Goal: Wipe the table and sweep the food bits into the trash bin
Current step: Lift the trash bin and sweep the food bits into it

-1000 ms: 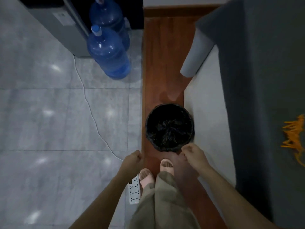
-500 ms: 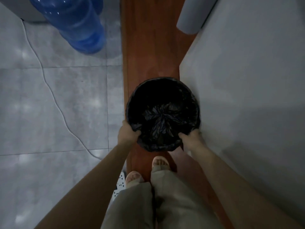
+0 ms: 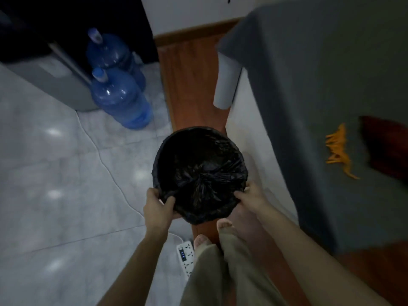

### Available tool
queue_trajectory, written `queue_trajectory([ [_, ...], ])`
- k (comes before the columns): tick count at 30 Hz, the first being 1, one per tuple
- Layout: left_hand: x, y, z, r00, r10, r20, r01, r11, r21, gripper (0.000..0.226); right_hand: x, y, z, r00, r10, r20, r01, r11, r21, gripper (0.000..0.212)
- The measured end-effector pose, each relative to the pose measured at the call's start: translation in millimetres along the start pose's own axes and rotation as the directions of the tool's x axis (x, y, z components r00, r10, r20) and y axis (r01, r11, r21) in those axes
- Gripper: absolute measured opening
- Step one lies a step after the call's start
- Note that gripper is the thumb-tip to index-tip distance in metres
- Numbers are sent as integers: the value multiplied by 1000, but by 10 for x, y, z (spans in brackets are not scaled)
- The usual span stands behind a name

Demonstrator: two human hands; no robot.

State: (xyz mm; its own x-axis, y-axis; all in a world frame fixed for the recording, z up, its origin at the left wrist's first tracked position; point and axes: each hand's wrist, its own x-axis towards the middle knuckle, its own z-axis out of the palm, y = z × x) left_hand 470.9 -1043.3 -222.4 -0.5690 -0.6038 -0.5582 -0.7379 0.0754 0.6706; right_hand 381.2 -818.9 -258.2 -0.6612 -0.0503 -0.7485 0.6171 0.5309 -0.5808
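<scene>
Fingers of the left hand (image 3: 157, 207) and right hand (image 3: 251, 196) were curled over the near rim of the trash bin (image 3: 199, 173), gripping it. Untouched on the floor a second earlier, the bin had been lifted beside the tabletop (image 3: 331, 85), apparently for catching the orange food bits (image 3: 337, 149). Its long axis stayed upright, mouth upward.

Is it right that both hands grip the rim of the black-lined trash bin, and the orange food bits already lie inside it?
Not quite. In the head view both hands, left hand and right hand, do grip the trash bin, but the orange food bits lie on the grey-covered table.
</scene>
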Motion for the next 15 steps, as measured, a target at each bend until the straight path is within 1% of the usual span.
queue_trajectory([
  [1,-183,166,-119,999,34,-11,-33,999,22,22,-195,-112,-80,999,-31,22,32,999,-35,23],
  [2,-355,320,-216,997,74,-13,-73,996,42,24,-424,-227,-157,996,-82,42,87,990,-112,38],
  [3,-522,458,-293,993,116,-17,-115,992,59,24,-657,-323,-250,989,-129,66,138,975,-171,50],
  [4,-673,564,-364,988,154,-27,-151,985,80,25,-894,-402,-328,984,-161,77,176,951,-255,56],
  [5,-804,660,-409,982,183,-39,-178,978,107,25,-1117,-469,-415,979,-192,68,204,920,-334,57],
  [6,-919,732,-430,977,206,-48,-198,971,132,26,-1304,-503,-502,971,-234,55,236,889,-392,55],
  [7,-1021,794,-443,973,223,-58,-213,967,141,27,-1465,-511,-579,956,-289,53,285,868,-408,51],
  [9,-1157,905,-425,966,244,-85,-231,963,135,29,-1762,-511,-780,909,-411,67,404,834,-376,42],
  [11,-1244,991,-376,963,247,-105,-232,964,133,29,-1962,-458,-1060,846,-530,52,516,790,-331,33],
  [13,-1332,1078,-320,962,242,-124,-227,966,124,27,-2036,-382,-1407,776,-631,-26,583,732,-353,22],
  [15,-1418,1138,-226,960,242,-144,-227,967,115,25,-1978,-293,-1820,695,-700,-164,601,691,-401,18],
])
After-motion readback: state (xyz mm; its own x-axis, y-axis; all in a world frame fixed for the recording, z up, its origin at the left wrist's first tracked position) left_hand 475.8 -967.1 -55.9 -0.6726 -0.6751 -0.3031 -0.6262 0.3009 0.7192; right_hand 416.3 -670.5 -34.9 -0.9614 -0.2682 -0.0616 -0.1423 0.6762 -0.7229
